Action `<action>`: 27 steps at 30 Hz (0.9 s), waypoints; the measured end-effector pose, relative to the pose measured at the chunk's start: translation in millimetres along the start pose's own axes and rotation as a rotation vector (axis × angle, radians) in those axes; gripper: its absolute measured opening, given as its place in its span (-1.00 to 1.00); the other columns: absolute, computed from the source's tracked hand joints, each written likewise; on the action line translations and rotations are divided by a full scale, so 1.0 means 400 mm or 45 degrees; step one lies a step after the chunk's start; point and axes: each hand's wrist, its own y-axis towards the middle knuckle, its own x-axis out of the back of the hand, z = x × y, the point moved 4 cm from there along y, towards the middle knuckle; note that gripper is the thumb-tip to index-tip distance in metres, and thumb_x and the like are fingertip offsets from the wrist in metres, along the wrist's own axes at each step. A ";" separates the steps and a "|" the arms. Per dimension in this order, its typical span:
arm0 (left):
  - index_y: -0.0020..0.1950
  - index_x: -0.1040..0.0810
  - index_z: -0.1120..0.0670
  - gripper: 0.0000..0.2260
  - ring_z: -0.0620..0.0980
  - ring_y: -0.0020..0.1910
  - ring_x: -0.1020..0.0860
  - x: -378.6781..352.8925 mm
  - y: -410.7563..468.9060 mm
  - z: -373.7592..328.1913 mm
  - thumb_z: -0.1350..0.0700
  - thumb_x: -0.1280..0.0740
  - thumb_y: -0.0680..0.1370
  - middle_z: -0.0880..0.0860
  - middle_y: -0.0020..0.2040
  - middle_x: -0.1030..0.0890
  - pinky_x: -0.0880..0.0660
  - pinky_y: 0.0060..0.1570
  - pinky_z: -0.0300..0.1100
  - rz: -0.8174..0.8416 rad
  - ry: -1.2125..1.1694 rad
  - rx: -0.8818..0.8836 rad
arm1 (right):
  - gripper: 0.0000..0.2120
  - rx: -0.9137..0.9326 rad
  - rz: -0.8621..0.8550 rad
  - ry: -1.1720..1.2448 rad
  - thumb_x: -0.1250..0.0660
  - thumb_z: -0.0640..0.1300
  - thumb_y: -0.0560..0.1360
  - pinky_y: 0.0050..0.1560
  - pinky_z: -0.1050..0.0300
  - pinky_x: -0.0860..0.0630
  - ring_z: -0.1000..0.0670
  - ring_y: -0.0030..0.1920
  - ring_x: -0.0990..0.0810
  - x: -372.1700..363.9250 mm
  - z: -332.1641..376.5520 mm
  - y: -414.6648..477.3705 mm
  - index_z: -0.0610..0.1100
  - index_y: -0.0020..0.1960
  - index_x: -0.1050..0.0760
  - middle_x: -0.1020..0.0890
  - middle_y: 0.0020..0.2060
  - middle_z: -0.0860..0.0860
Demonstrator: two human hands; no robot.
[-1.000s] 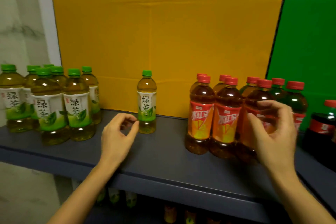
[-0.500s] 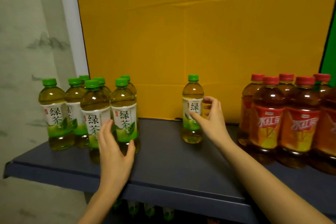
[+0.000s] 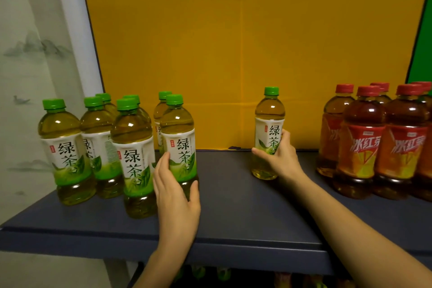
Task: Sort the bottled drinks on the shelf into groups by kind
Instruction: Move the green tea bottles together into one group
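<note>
Several green-capped green tea bottles point(image 3: 98, 147) stand grouped at the left of the dark shelf point(image 3: 233, 206). My left hand point(image 3: 175, 194) cups the lower part of the group's rightmost front bottle point(image 3: 178, 138), thumb on its right side. One green tea bottle point(image 3: 268, 119) stands alone mid-shelf, and my right hand point(image 3: 280, 159) grips it around the label. Several red-capped iced red tea bottles point(image 3: 364, 142) are clustered at the right.
A yellow panel point(image 3: 233, 54) backs the shelf, with a green panel point(image 3: 423, 42) at the far right and a pale printed wall point(image 3: 28, 54) to the left. More bottles sit dimly on a lower shelf point(image 3: 210, 273). Bare shelf lies between the two hands.
The view has shifted left. My right hand came over from the red tea bottles and closed around the lone green tea bottle. My left hand moved left and wrapped onto the green group's rightmost bottle.
</note>
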 end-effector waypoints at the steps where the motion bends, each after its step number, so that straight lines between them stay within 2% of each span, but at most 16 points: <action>1: 0.43 -0.17 0.21 -0.32 0.11 0.39 -0.29 -0.003 0.004 0.000 0.35 -0.42 0.39 0.18 0.36 -0.31 -0.33 0.34 0.13 0.013 -0.021 0.003 | -0.25 -0.002 -0.013 -0.002 -0.51 -0.08 0.33 0.24 -0.15 -0.42 -0.12 0.25 -0.45 0.009 -0.004 -0.001 -0.15 0.35 -0.16 -0.48 0.24 -0.11; 3: 0.43 -0.16 0.22 -0.31 0.12 0.38 -0.30 -0.011 0.013 -0.004 0.33 -0.43 0.39 0.19 0.35 -0.31 -0.36 0.33 0.13 0.036 -0.028 0.015 | -0.25 -0.018 -0.039 -0.010 -0.51 -0.07 0.32 0.24 -0.17 -0.42 -0.12 0.26 -0.44 0.028 -0.012 -0.002 -0.14 0.36 -0.16 -0.48 0.24 -0.10; 6: 0.45 -0.11 0.26 -0.26 0.18 0.41 -0.23 -0.031 0.024 -0.017 0.26 -0.44 0.39 0.23 0.39 -0.24 -0.22 0.41 0.06 0.077 0.038 0.049 | -0.24 -0.024 -0.036 -0.032 -0.51 -0.06 0.32 0.24 -0.18 -0.43 -0.11 0.25 -0.46 0.046 -0.021 -0.005 -0.11 0.37 -0.15 -0.49 0.23 -0.08; 9: 0.47 -0.02 0.27 -0.20 0.18 0.44 -0.15 -0.052 0.040 -0.017 0.21 -0.45 0.40 0.24 0.44 -0.17 -0.14 0.41 -0.05 0.130 0.016 0.161 | -0.24 -0.017 -0.039 -0.042 -0.51 -0.06 0.32 0.24 -0.18 -0.43 -0.11 0.25 -0.46 0.052 -0.023 -0.009 -0.10 0.37 -0.15 -0.49 0.23 -0.08; 13: 0.46 0.01 0.28 -0.17 0.22 0.44 -0.16 -0.074 0.069 0.008 0.19 -0.47 0.39 0.28 0.43 -0.18 -0.14 0.40 0.00 0.180 -0.007 0.314 | -0.23 -0.021 -0.026 -0.033 -0.50 -0.05 0.33 0.25 -0.17 -0.43 -0.10 0.24 -0.46 0.052 -0.021 -0.008 -0.10 0.38 -0.14 -0.49 0.23 -0.08; 17: 0.39 -0.11 0.25 -0.29 0.23 0.38 -0.29 -0.085 0.120 0.039 0.18 -0.46 0.40 0.26 0.38 -0.31 -0.28 0.36 0.09 0.293 -0.031 0.430 | -0.22 -0.064 -0.015 0.050 -0.51 -0.10 0.32 0.25 -0.15 -0.44 -0.10 0.25 -0.45 0.053 -0.026 -0.005 -0.10 0.39 -0.14 -0.48 0.24 -0.08; 20: 0.28 -0.22 0.22 -0.42 0.18 0.33 -0.38 -0.089 0.147 0.044 0.17 -0.46 0.40 0.19 0.34 -0.40 -0.38 0.28 0.07 0.381 -0.073 0.427 | -0.22 -0.089 -0.013 0.108 -0.51 -0.14 0.32 0.25 -0.10 -0.44 -0.09 0.24 -0.45 0.054 -0.026 -0.003 -0.10 0.39 -0.14 -0.47 0.24 -0.08; 24: 0.26 -0.27 0.20 -0.40 0.11 0.29 -0.44 -0.125 0.153 0.020 0.14 -0.51 0.35 0.15 0.30 -0.46 -0.41 0.22 -0.02 0.494 -0.136 0.330 | -0.22 -0.084 0.009 0.130 -0.51 -0.16 0.32 0.24 -0.06 -0.45 -0.08 0.24 -0.45 0.051 -0.024 -0.006 -0.10 0.39 -0.14 -0.47 0.24 -0.08; 27: 0.25 -0.30 0.20 -0.39 0.10 0.26 -0.46 -0.176 0.155 0.006 0.09 -0.52 0.33 0.15 0.27 -0.49 -0.45 0.22 0.02 0.554 -0.137 0.258 | -0.19 -0.076 0.004 0.088 -0.51 -0.14 0.32 0.25 -0.04 -0.45 -0.08 0.27 -0.44 0.044 -0.022 -0.009 -0.10 0.41 -0.12 -0.46 0.27 -0.08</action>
